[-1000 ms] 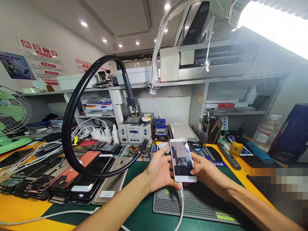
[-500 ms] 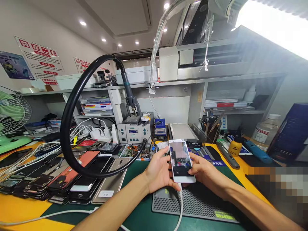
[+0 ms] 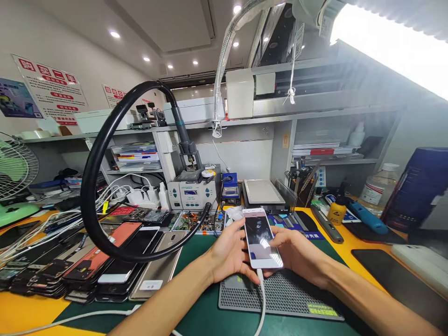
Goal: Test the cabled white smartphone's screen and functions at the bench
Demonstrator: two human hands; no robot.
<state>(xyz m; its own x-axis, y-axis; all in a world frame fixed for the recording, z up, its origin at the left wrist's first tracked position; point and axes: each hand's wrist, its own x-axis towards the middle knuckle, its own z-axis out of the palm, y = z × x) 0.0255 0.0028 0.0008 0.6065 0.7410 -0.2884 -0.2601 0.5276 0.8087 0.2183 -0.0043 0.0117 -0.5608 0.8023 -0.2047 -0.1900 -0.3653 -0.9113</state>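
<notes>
Right over the grey mat (image 3: 280, 294), in the middle of the bench, there's a white phone (image 3: 263, 240) held up in 2 hands, screen tipped toward the camera. The left hand (image 3: 227, 249) grips it along the left edge, thumb up on the side and the other fingers curled in behind, with the lowest fingertip right by the plug of the white cable (image 3: 262, 305) in the bottom end. The right hand (image 3: 299, 252) has the other edge, its fingers mostly hidden behind the phone and its thumb out over the screen; can't tell if that thumb is actually pressing. The display is mostly dark with a hazy greyish patch and some glare near the bottom.

The grey mat lies on a bigger green mat (image 3: 194, 298). Off to the left there's a gold phone (image 3: 159, 266) beside piles of other phones and screens, with a fat black hose (image 3: 87, 196) looping above. Behind the hands sits a tray of small parts (image 3: 191, 221), and over on the right a yellow bottle (image 3: 336, 213) stands near a blue tool (image 3: 367, 217).
</notes>
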